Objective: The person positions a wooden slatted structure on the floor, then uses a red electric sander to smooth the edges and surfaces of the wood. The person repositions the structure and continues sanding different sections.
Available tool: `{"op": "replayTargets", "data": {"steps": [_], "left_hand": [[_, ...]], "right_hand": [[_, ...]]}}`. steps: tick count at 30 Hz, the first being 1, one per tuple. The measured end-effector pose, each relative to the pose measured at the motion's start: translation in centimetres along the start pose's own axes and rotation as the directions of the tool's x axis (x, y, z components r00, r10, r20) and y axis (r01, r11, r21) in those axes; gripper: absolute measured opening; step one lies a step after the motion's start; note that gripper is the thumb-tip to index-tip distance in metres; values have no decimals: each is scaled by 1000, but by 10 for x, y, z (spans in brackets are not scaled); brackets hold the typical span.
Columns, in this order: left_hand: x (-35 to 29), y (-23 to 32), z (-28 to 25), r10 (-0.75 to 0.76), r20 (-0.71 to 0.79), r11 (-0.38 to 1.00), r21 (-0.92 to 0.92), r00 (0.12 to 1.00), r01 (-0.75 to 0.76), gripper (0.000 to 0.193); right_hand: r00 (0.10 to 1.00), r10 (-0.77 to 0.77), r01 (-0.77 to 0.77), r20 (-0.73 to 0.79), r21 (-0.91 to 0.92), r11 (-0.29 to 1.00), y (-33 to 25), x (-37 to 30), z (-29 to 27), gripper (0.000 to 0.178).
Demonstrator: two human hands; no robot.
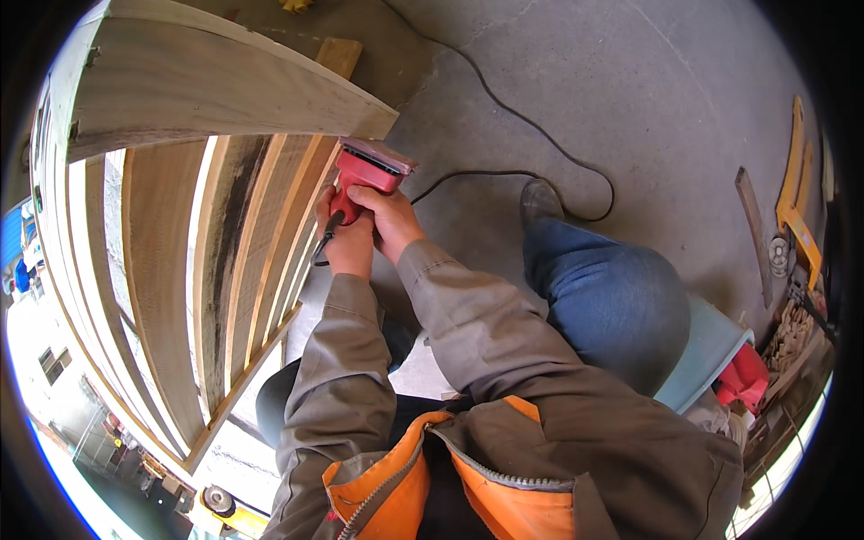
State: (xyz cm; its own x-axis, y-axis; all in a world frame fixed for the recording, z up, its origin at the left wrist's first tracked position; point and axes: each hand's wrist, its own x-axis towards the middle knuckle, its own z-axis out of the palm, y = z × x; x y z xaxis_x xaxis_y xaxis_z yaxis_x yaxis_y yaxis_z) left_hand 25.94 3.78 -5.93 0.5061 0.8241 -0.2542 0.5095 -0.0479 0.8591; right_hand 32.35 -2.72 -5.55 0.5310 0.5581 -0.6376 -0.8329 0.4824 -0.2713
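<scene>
Both hands hold a red electric sander point(367, 173) at the lower right end of a wooden slatted frame point(229, 79) that stands on my left. My left hand point(349, 245) closes around its rear part, next to where the black cord comes out. On the other side, my right hand point(392, 218) grips the body with the thumb lying across it. The sander's flat pad faces away from me and appears to touch the end of the frame's top board; the exact contact is hard to make out.
A black power cord point(490, 90) loops over the concrete floor past my shoe point(540, 200). To the right are a blue-grey bin point(706, 355), a red object point(745, 378), a wood strip point(754, 234), yellow metal parts point(792, 202) and wood scraps point(790, 331).
</scene>
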Motion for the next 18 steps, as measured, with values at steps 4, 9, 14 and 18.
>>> {"op": "replayTargets", "data": {"steps": [4,9,14,18], "left_hand": [[-2,6,6,-31,-18,998,52,999,32,68],[-2,12,11,-141,40,990,15,989,140,69],[4,11,17,-208,46,978,-1,977,208,71],[6,7,20,-268,100,960,-59,958,275,67]], "right_hand": [[1000,22,-22,-7,-18,1000,3,9,-10,35],[999,29,-30,-26,-51,998,9,24,-25,39],[997,67,-68,-31,-35,997,11,33,-33,38],[995,78,-81,-60,-52,995,8,36,-34,40]]}}
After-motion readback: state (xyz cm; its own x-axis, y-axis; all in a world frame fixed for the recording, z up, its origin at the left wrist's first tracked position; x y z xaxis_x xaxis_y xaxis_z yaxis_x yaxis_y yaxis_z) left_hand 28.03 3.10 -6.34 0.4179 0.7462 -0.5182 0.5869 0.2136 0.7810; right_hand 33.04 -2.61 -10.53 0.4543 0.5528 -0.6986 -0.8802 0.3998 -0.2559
